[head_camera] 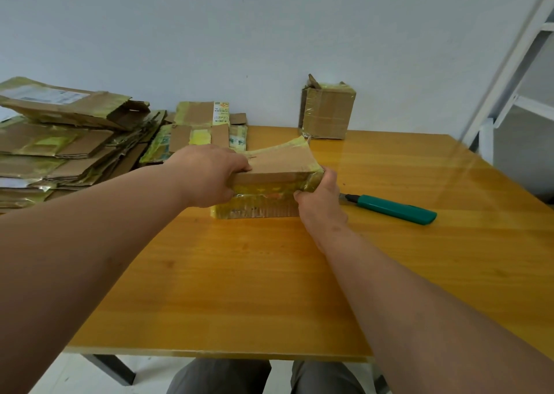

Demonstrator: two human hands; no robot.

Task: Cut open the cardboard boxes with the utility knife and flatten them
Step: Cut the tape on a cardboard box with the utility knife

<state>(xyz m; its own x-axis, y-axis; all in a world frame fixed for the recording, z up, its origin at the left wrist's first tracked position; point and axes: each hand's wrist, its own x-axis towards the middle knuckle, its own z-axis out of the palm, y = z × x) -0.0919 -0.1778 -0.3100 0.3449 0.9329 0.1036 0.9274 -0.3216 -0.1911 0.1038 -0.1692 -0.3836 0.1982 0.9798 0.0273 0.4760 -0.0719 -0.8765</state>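
A small cardboard box (pixel 269 180) wrapped in yellowish tape stands in the middle of the wooden table (pixel 227 288), its top flap raised and bent back. My left hand (pixel 207 177) grips the box's left end, fingers curled over the top edge. At the box's right end my right hand (pixel 317 201) holds the corner, thumb on the front face. The green utility knife (pixel 395 209) lies on the table just right of my right hand, untouched, its blade end pointing toward the box.
A tall pile of flattened boxes (pixel 60 141) fills the table's left side, with more flat pieces (pixel 207 132) behind the box. An upright taped box (pixel 326 111) stands at the back against the wall. A white metal frame (pixel 509 72) rises at the right.
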